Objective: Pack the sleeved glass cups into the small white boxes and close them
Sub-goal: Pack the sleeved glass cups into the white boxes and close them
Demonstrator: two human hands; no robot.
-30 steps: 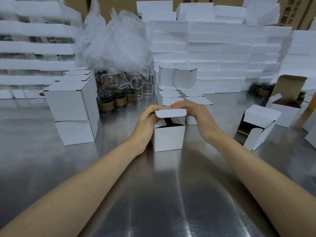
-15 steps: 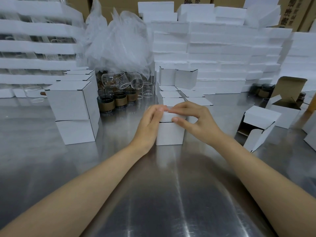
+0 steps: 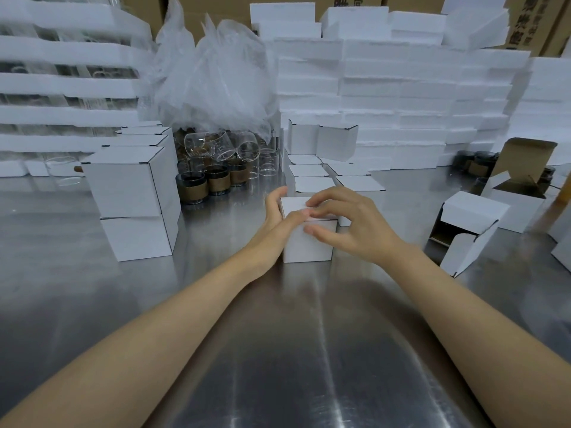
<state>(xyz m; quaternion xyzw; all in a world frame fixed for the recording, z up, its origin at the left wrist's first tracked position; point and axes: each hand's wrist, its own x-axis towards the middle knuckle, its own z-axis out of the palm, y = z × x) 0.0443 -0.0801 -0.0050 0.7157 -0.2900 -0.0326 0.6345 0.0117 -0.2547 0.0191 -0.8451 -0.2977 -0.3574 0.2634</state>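
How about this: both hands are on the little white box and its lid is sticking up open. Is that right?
Not quite. In the head view the lid lies flat, closing the box. The left hand and right hand are both on it, as you said.

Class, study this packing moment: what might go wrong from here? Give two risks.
1. The small white box has its lid down under the right hand, but whether the flap is tucked in is hidden, so it may spring open.
2. The left hand holds the box near the sleeved glass cups, with bare glasses piled tilted behind them. A careless sweep might topple them.
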